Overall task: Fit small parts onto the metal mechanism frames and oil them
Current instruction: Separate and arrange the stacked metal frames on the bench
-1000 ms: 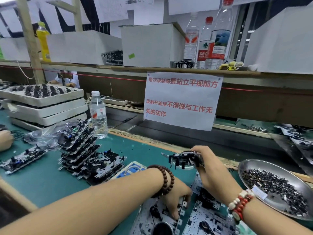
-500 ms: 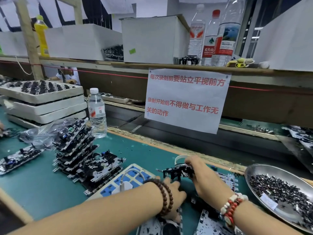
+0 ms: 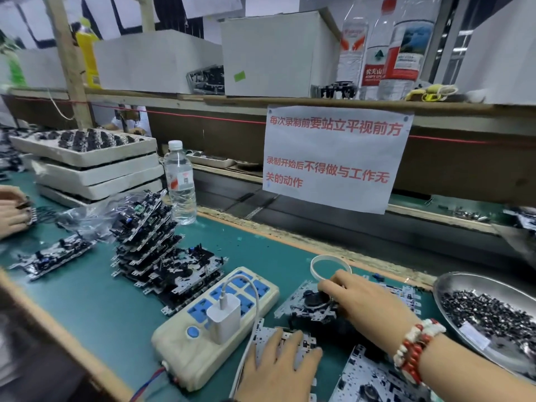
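A person's two hands worked at a green bench [image 3: 87, 300]. The right hand [image 3: 365, 300] reached forward and rested on a metal frame [image 3: 304, 306] lying flat on the bench, its fingers curled over the frame's right end and grasping it. The left hand [image 3: 281, 364] lay lower down with fingers straight and spread, pressing flat on a second frame [image 3: 304, 342] just below the first. A third frame [image 3: 374, 381] lay under the right wrist, which wore a red and white bracelet [image 3: 414, 352].

Just left of the hands sat a cream power strip [image 3: 179, 352] with blue sockets and a white charger [image 3: 223, 317] plugged in; its cable ran down past the left hand. Beyond the strip leaned a stack of frames [image 3: 150, 242], and a single frame [image 3: 55, 256] lay well to the left. To the right, close to the right forearm, a steel dish [image 3: 464, 282] held many small dark parts [image 3: 490, 314]. A clear ring [image 3: 330, 266] stood just behind the right hand.

Further back stood a water bottle [image 3: 179, 181] beside stacked white trays [image 3: 95, 172]. A paper sign [image 3: 333, 158] with red writing hung from a shelf [image 3: 290, 101] carrying white boxes and bottles. Another person's hand [image 3: 11, 210] showed at the far left edge.
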The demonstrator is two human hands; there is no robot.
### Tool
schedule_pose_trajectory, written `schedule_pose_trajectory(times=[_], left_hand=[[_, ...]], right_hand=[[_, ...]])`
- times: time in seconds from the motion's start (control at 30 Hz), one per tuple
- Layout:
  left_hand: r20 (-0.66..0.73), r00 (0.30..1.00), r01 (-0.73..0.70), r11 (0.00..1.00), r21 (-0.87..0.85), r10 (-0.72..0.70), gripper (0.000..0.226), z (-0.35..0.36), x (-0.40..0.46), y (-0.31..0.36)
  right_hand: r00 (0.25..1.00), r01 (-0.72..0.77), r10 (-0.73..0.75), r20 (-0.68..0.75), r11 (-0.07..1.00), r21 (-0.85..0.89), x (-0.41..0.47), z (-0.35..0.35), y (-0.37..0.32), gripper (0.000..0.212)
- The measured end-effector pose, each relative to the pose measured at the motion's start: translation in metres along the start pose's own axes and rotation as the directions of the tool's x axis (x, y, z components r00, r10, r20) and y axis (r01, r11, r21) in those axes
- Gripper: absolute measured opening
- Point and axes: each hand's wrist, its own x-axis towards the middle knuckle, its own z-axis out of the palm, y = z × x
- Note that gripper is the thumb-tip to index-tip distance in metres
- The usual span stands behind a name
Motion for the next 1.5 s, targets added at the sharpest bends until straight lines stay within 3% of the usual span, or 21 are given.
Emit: schedule_pose_trajectory(times=[0.23, 0.43, 0.53, 0.63, 0.77, 0.83, 0.93, 1.03, 1.17, 1.3, 1.5], left_hand=[[0.064, 0.992, -0.107, 0.993, -0.052, 0.11, 0.032, -0.004, 0.003, -0.008], [-0.067, 0.97, -0.235, 0.972, -0.009, 0.234, 0.023, -0.005, -0.001, -0.027], [-0.097, 0.957, -0.278, 0.959, -0.049, 0.273, 0.026, -0.011, -0.003, -0.032], [-0.109, 0.955, -0.283, 0.957, -0.067, 0.275, 0.031, -0.015, -0.008, -0.031], [-0.272, 0.93, -0.285, 0.953, -0.102, 0.249, 0.037, -0.017, -0.014, -0.014], [-0.309, 0.922, -0.292, 0.944, -0.156, 0.234, 0.036, -0.024, -0.019, -0.001], [-0.227, 0.953, -0.251, 0.94, -0.23, 0.199, 0.052, -0.03, -0.021, 0.024], [-0.052, 0.978, -0.208, 0.975, -0.082, 0.204, 0.082, -0.022, -0.017, 0.053], [0.096, 0.988, -0.132, 0.985, 0.111, 0.121, 0.099, -0.01, -0.008, 0.083], [0.09, 0.995, -0.058, 0.991, 0.119, 0.048, 0.099, -0.008, -0.003, 0.092], [-0.035, 0.998, 0.045, 0.998, 0.05, -0.044, 0.104, -0.018, -0.004, 0.078]], right_hand=[[0.977, -0.096, 0.085, 0.197, 0.994, 0.051, 0.018, -0.003, -0.005, 0.055], [0.929, -0.153, 0.127, 0.349, 0.987, 0.047, 0.026, -0.013, -0.007, 0.054], [0.947, -0.21, 0.169, 0.274, 0.969, 0.127, 0.016, -0.027, -0.004, 0.059], [0.957, -0.277, 0.235, 0.167, 0.913, 0.301, -0.017, -0.044, 0.0, 0.042], [0.917, -0.39, 0.386, 0.097, 0.821, 0.416, -0.092, -0.053, 0.009, 0.021], [0.866, -0.491, 0.477, 0.153, 0.749, 0.444, -0.128, -0.047, 0.01, 0.015], [0.809, -0.588, 0.5, 0.31, 0.667, 0.458, -0.169, -0.03, -0.001, 0.022], [0.832, -0.552, 0.402, 0.383, 0.67, 0.496, -0.181, -0.019, -0.027, 0.038], [0.858, -0.514, 0.392, 0.334, 0.653, 0.556, -0.175, -0.008, -0.048, 0.037], [0.827, -0.548, 0.494, 0.269, 0.601, 0.582, -0.167, 0.002, -0.046, 0.034], [0.84, -0.49, 0.508, 0.19, 0.562, 0.666, -0.138, 0.017, -0.059, 0.034]])
